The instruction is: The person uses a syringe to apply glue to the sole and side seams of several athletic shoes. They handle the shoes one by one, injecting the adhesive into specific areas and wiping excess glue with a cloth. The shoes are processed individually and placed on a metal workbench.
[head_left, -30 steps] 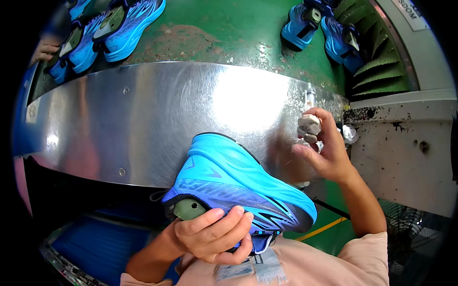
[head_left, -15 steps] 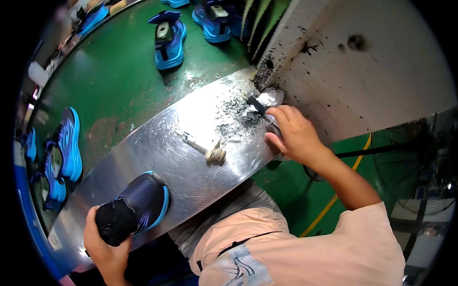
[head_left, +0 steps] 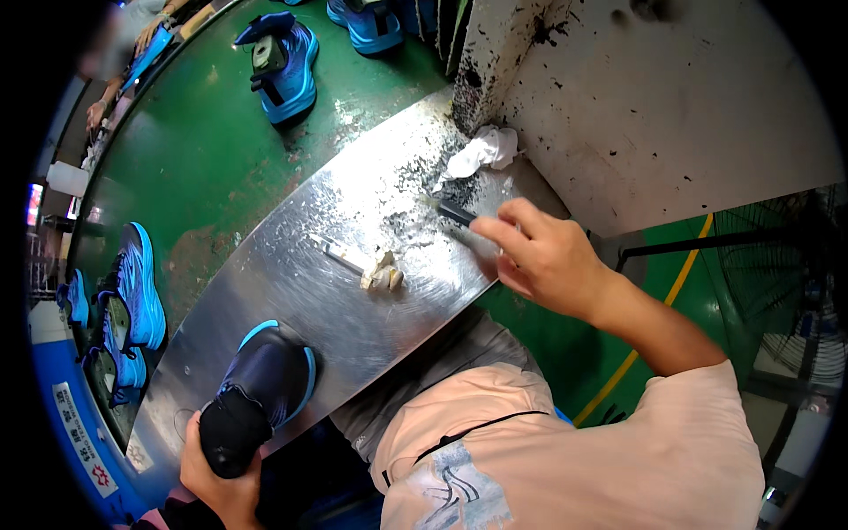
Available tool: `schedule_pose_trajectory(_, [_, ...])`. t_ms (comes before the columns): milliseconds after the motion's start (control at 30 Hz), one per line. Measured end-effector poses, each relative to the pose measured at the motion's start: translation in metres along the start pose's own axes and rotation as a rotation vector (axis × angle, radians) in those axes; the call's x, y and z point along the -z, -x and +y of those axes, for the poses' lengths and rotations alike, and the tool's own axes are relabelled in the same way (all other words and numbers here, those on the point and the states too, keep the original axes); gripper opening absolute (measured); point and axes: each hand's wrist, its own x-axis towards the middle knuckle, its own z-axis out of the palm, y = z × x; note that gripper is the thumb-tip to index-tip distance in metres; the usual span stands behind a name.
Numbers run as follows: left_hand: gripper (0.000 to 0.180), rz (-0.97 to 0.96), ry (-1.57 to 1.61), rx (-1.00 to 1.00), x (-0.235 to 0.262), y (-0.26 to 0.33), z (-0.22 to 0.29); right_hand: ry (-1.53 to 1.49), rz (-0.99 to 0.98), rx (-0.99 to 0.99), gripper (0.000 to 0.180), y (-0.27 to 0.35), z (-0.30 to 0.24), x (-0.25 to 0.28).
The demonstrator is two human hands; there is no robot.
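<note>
A green conveyor belt (head_left: 221,168) carries blue sneakers past a curved steel worktop (head_left: 291,291), whose far end is speckled with dark residue beside a crumpled white rag (head_left: 481,150). The left hand (head_left: 221,481) has its fingers wrapped around the heel of a dark blue shoe (head_left: 261,389), propping it sole-up on the worktop's near edge, probably to keep the sole reachable. The right hand (head_left: 543,261) pinches a small dark tool (head_left: 455,212) with narrowed fingers over the residue, near a pale-tipped brush (head_left: 367,269).

Right hand (head_left: 543,256) extended forward, fingers pinched, left hand (head_left: 221,481) low, gripping
</note>
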Motion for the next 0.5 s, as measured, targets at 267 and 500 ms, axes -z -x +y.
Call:
schedule_pose_trajectory(267, [0.059,0.180,-0.170,-0.244,-0.018,0.021,0.022,-1.290,-0.353,-0.852,0.021,0.020,-0.023,0.042])
schedule_pose_trajectory(500, [0.060,0.221,-0.234,-0.205,-0.020,0.038,0.025,-1.636,-0.230,-0.621,0.103,-0.007,-0.051,0.020])
